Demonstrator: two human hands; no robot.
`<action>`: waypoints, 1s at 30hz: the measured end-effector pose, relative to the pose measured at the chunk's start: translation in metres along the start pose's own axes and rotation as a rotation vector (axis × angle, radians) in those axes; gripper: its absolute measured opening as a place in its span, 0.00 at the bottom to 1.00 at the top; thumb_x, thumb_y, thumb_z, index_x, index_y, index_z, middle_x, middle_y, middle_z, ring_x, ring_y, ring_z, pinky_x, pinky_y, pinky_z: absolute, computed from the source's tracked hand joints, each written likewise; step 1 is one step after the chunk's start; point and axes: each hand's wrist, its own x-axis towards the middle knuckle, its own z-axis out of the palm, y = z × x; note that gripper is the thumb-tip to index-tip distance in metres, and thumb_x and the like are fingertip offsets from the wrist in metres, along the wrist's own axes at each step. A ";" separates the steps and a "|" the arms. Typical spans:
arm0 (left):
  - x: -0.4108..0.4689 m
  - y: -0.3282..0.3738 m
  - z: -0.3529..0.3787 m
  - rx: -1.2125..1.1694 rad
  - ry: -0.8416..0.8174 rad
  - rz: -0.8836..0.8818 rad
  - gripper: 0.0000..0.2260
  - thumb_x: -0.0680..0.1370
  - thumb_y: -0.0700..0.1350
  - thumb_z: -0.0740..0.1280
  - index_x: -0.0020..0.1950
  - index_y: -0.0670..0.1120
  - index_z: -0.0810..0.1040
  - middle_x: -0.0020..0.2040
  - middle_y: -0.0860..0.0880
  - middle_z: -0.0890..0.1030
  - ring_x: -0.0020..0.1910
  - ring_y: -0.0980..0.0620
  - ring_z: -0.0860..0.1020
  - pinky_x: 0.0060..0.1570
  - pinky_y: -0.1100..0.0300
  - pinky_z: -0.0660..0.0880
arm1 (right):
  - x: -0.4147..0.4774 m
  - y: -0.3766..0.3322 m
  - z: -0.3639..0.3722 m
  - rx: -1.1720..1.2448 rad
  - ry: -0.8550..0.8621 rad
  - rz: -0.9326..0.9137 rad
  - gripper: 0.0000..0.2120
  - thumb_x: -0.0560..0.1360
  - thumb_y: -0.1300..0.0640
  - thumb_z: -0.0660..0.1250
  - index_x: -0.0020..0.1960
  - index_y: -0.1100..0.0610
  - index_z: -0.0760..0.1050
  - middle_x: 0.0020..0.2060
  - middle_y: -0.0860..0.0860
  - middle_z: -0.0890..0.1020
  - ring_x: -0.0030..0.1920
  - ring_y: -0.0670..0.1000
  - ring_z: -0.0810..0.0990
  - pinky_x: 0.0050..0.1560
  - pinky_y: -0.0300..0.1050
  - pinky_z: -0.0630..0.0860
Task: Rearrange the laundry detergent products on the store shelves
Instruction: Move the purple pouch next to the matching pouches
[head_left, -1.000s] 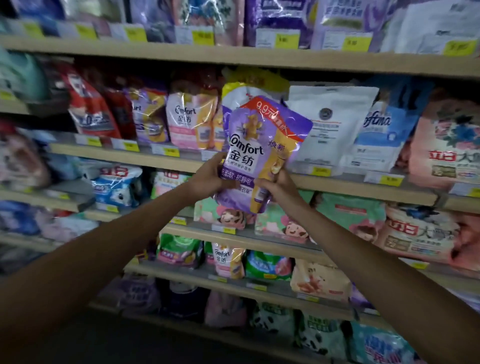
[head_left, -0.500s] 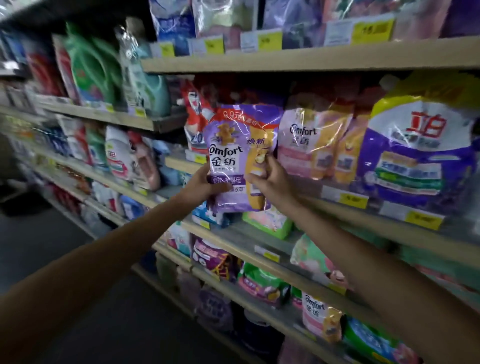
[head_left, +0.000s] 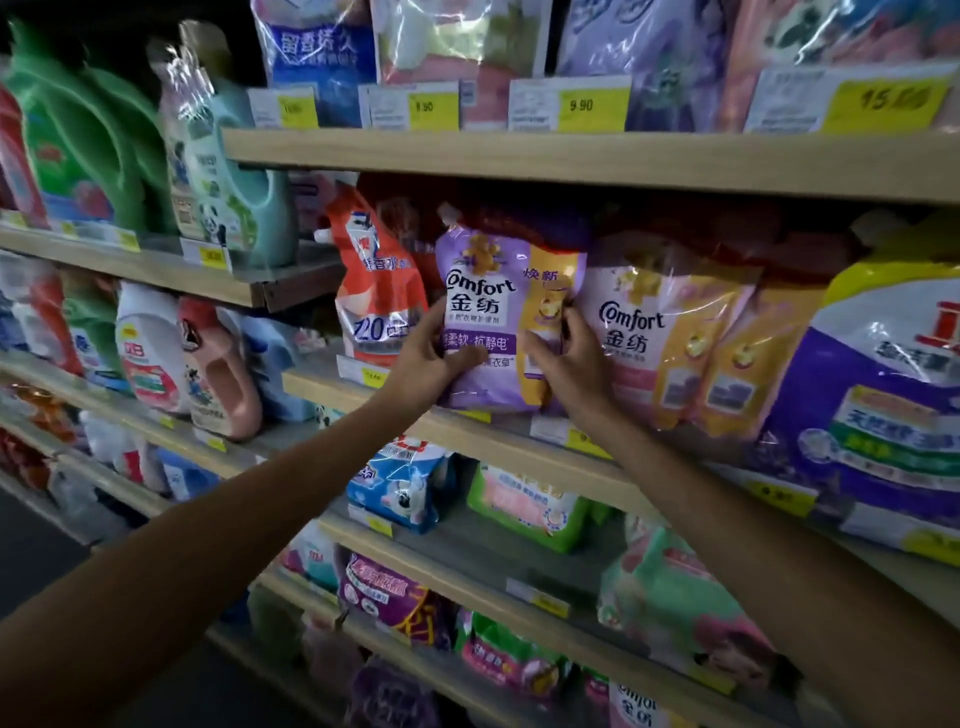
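A purple Comfort refill pouch (head_left: 491, 312) stands upright on the second shelf (head_left: 498, 436), between a red-and-white pouch (head_left: 376, 291) on its left and a pink Comfort pouch (head_left: 649, 332) on its right. My left hand (head_left: 423, 358) grips the purple pouch's lower left edge. At its lower right side my right hand (head_left: 574, 358) holds it, fingers on its front. The pouch's bottom rests at the shelf's front edge.
A big purple-and-white detergent bag (head_left: 883, 395) stands at the far right of the same shelf. Green and teal bottles (head_left: 104, 156) fill the upper left shelf. Pouches and yellow price tags (head_left: 592, 109) line the top shelf. Lower shelves hold more pouches and bottles (head_left: 218, 374).
The purple pouch has moved from in front of the shelves leftward and in, onto the second shelf beside the pink Comfort pouch. Both hands stayed on it. My view came closer.
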 end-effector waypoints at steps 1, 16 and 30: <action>0.010 -0.001 0.001 -0.002 -0.023 0.018 0.23 0.74 0.30 0.68 0.65 0.45 0.69 0.56 0.44 0.79 0.46 0.57 0.79 0.45 0.69 0.78 | 0.004 0.002 -0.001 -0.015 0.033 -0.007 0.10 0.73 0.54 0.69 0.54 0.51 0.75 0.47 0.45 0.82 0.49 0.44 0.81 0.51 0.42 0.75; 0.078 -0.052 -0.009 0.092 -0.335 0.206 0.33 0.73 0.43 0.71 0.73 0.45 0.57 0.58 0.49 0.77 0.49 0.62 0.79 0.49 0.64 0.78 | 0.026 0.027 0.008 -0.183 0.145 0.060 0.15 0.75 0.62 0.68 0.59 0.55 0.69 0.47 0.43 0.77 0.44 0.29 0.76 0.43 0.25 0.72; 0.077 -0.070 -0.028 0.274 -0.456 0.191 0.35 0.71 0.32 0.72 0.71 0.39 0.55 0.59 0.49 0.72 0.60 0.53 0.72 0.56 0.62 0.71 | 0.003 0.021 0.020 -0.338 0.049 0.211 0.17 0.74 0.59 0.69 0.57 0.51 0.65 0.45 0.40 0.76 0.46 0.35 0.75 0.37 0.22 0.70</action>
